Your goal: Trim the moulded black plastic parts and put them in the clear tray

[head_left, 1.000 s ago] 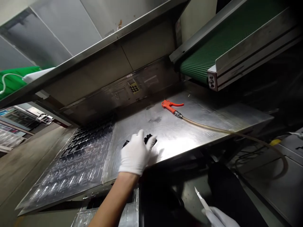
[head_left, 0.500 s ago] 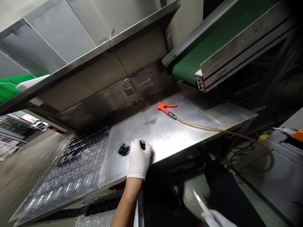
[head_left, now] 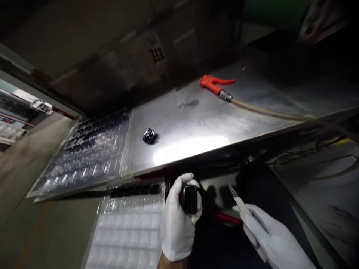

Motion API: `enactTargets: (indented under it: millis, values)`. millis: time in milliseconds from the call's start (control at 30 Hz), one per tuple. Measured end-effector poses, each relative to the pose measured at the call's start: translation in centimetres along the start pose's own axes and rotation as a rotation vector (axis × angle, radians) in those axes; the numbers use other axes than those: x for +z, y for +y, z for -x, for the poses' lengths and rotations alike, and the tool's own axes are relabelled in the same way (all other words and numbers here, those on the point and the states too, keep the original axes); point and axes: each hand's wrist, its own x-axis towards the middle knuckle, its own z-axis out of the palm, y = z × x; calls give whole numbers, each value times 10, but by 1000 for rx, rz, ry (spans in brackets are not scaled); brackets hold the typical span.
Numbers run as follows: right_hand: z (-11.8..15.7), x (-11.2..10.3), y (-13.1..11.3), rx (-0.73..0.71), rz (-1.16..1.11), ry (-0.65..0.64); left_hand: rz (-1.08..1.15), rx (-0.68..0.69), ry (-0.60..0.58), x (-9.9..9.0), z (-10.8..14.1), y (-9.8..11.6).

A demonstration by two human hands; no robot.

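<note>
My left hand, in a white glove, is closed around a small black plastic part with a rounded rectangular opening facing me. It is held in front of the table's front edge, above my lap. To its right, my gloved right hand grips a knife with a pale handle, its pointed blade slanting up and left toward the part but apart from it. Another glossy black part lies on the metal table, near the left end of the bare metal.
An orange air blow gun with a hose lies farther back on the table. Clear plastic trays with pockets cover the table's left end. A lower tray holding several black parts stands left of my left hand.
My left hand has come off the table toward me, now with a black part in it. My right hand has moved further into view with the knife. The camera has tilted down.
</note>
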Motion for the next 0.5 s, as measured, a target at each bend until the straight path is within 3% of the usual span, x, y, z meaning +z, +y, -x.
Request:
enactTargets:
  millis: [233, 500]
  values:
    - [0, 23, -14, 80, 95, -54, 194, -278, 53, -27, 10, -30]
    - [-8, 44, -15, 65, 110, -99, 98, -313, 97, -49, 5, -38]
